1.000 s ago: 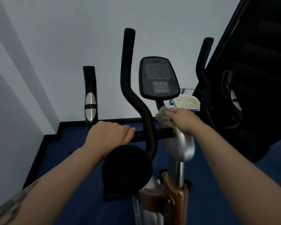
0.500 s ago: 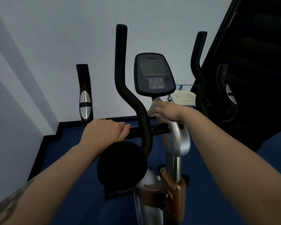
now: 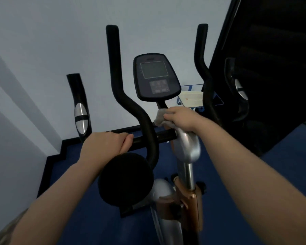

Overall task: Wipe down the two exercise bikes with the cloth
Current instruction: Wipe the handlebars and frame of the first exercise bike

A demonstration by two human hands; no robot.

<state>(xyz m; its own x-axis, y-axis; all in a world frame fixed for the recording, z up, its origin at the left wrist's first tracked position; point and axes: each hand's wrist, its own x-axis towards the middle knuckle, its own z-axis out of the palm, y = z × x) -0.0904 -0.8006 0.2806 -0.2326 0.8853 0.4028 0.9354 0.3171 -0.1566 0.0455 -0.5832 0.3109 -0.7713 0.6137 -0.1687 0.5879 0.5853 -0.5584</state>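
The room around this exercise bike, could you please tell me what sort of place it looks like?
Probably a small home or private gym corner. An exercise bike with a console stands on blue floor by plain white walls, and a dark staircase rises on the right.

A pale wall (image 3: 60, 41) rises beyond the hands, with a black skirting board (image 3: 67, 140) at its foot, left of the left hand. Blue floor (image 3: 88, 225) spreads beneath both arms. Just beyond the right hand stands a blue rack (image 3: 218, 101) holding a cream tray (image 3: 192, 99). Above the right arm hangs a dark, shadowed mass (image 3: 276, 50), too dim to make out.
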